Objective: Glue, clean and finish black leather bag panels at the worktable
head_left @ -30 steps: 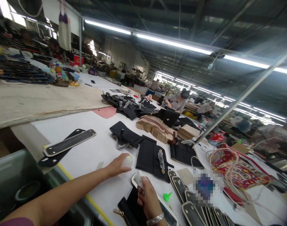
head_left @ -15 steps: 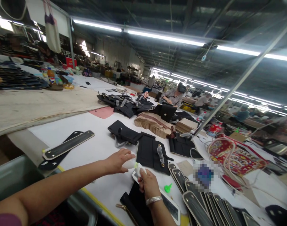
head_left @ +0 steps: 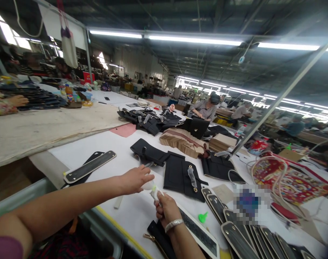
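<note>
My left hand (head_left: 137, 180) reaches in from the left, its fingers curved around the translucent body of what looks like a small bottle (head_left: 148, 185). A yellow-green spot (head_left: 153, 188) shows at the bottle's end. My right hand (head_left: 166, 208), with a silver bracelet, is closed on a soft-looking white piece (head_left: 154, 195) against that end; its exact kind is unclear. Under my right forearm lies a white-edged panel with a dark window (head_left: 200, 230). Beside it is a black piece with a zipper (head_left: 157, 239), partly hidden. A bright green cap (head_left: 203, 217) lies to the right.
Black bag parts (head_left: 180, 176) lie ahead, with a stack of brown card pieces (head_left: 182, 142) behind them. Several dark, pale-edged straps (head_left: 239, 235) fan out at right; another strap (head_left: 89, 167) lies left. A grey-green bin (head_left: 23, 196) stands below the table edge. Co-workers sit farther off.
The view has swung left, so the table's things sit farther right in the picture. My hands stay close together on the bottle and the white piece, which are slightly lower and more tilted.
</note>
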`<state>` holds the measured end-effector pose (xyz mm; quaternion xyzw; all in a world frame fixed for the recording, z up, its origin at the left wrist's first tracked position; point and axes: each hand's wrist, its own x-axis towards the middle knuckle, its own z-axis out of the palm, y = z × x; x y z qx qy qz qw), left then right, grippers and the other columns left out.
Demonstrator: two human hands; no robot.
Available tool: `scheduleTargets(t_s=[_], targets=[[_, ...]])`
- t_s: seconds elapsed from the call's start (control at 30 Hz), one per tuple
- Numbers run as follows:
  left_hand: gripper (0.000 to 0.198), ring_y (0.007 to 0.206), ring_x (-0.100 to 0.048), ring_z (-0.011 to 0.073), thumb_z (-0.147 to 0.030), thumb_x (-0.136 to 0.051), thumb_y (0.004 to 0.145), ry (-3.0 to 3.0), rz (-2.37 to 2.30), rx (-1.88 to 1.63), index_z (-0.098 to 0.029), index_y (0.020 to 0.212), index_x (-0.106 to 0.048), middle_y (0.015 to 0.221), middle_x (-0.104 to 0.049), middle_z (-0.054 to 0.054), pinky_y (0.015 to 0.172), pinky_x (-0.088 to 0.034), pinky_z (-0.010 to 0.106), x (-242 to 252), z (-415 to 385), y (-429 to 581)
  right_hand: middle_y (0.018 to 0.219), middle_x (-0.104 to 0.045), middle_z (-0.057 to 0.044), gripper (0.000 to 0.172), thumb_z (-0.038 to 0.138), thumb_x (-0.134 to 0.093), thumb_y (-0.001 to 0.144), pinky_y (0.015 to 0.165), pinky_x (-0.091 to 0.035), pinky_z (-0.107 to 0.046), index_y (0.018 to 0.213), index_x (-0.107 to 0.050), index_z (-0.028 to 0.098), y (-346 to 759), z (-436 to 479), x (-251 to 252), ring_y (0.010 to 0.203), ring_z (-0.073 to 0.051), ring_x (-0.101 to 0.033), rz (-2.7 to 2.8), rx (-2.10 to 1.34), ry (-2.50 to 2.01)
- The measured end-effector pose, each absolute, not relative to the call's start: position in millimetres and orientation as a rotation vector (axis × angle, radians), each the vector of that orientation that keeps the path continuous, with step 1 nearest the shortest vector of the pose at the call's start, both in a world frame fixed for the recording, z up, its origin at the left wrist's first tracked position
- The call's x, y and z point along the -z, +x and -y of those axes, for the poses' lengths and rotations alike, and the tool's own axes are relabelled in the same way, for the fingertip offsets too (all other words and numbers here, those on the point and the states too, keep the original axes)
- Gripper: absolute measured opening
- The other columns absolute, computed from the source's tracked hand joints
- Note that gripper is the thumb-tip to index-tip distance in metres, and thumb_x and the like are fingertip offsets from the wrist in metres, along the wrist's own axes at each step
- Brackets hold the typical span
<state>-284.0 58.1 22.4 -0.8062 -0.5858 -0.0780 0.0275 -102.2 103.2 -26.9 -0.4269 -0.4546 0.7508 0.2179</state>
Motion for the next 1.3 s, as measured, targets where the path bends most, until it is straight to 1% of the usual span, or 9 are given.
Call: scheduleTargets(t_s=[0.17, 0.3, 0.47, 0.67, 0.83, 1.0, 1.17, 1.3], targets=[[0.053, 0.095, -0.047, 0.0281, -0.015, -0.075, 0.06, -2.507, 1.789, 0.148, -0.018, 0.108, -0.053, 0.103, -0.053, 0.01, 0.077, -0.04, 0.033, -33, -58, -282, 0.053, -0.044, 0.007, 0.048, 0.053, -0.068, 0.062, 0.035, -0.014, -0.014, 0.082, -0.045, 0.017, -103, -100, 32, 0.034, -0.001, -0.023, 1.192, -2.142, -1.185], [0.047, 0.093, -0.047, 0.0274, -0.016, -0.074, 0.062, -2.52, 1.766, 0.102, -0.018, 0.105, -0.054, 0.102, -0.053, 0.01, 0.075, -0.039, 0.032, -34, -61, -281, 0.053, -0.044, 0.007, 0.04, 0.049, -0.066, 0.067, 0.034, -0.014, -0.014, 0.081, -0.045, 0.017, -103, -99, 32, 0.034, -0.001, -0.024, 1.156, -2.12, -1.211], [0.045, 0.093, -0.047, 0.0277, -0.015, -0.072, 0.062, -2.521, 1.742, 0.069, -0.018, 0.103, -0.054, 0.102, -0.053, 0.01, 0.073, -0.04, 0.032, -32, -64, -280, 0.052, -0.044, 0.007, 0.034, 0.045, -0.063, 0.071, 0.034, -0.014, -0.014, 0.078, -0.046, 0.016, -105, -98, 30, 0.034, -0.001, -0.023, 1.152, -2.081, -1.245], [0.036, 0.089, -0.048, 0.0262, -0.003, -0.058, 0.067, -2.491, 1.69, 0.039, -0.018, 0.099, -0.054, 0.096, -0.053, 0.009, 0.067, -0.039, 0.032, -31, -67, -280, 0.051, -0.043, 0.007, 0.026, 0.039, -0.056, 0.076, 0.034, -0.014, -0.013, 0.078, -0.044, 0.016, -108, -95, 27, 0.034, -0.001, -0.023, 1.14, -2.067, -1.279], [0.029, 0.087, -0.048, 0.025, -0.002, -0.053, 0.07, -2.49, 1.658, 0.032, -0.017, 0.094, -0.054, 0.092, -0.054, 0.009, 0.064, -0.038, 0.031, -35, -67, -278, 0.051, -0.043, 0.006, 0.017, 0.032, -0.047, 0.084, 0.034, -0.014, -0.013, 0.08, -0.044, 0.016, -110, -94, 24, 0.034, -0.001, -0.022, 1.122, -2.062, -1.307], [0.028, 0.087, -0.048, 0.0256, -0.001, -0.051, 0.072, -2.485, 1.656, 0.02, -0.017, 0.094, -0.054, 0.093, -0.054, 0.009, 0.062, -0.038, 0.031, -36, -68, -274, 0.051, -0.042, 0.007, 0.016, 0.029, -0.044, 0.088, 0.033, -0.014, -0.013, 0.079, -0.044, 0.015, -111, -94, 23, 0.033, -0.001, -0.022, 1.117, -2.062, -1.331], [0.023, 0.086, -0.048, 0.0252, -0.003, -0.051, 0.075, -2.468, 1.633, 0.027, -0.018, 0.093, -0.054, 0.092, -0.053, 0.008, 0.062, -0.04, 0.03, -32, -69, -273, 0.05, -0.041, 0.007, 0.018, 0.027, -0.038, 0.093, 0.033, -0.014, -0.013, 0.08, -0.043, 0.016, -110, -94, 24, 0.033, -0.002, -0.021, 1.104, -2.064, -1.369], [0.023, 0.088, -0.048, 0.0258, -0.005, -0.051, 0.075, -2.468, 1.629, 0.014, -0.018, 0.094, -0.053, 0.094, -0.053, 0.008, 0.062, -0.04, 0.031, -29, -69, -274, 0.049, -0.041, 0.007, 0.018, 0.026, -0.038, 0.094, 0.033, -0.014, -0.013, 0.08, -0.042, 0.016, -112, -94, 24, 0.033, -0.002, -0.022, 1.086, -2.058, -1.395]])
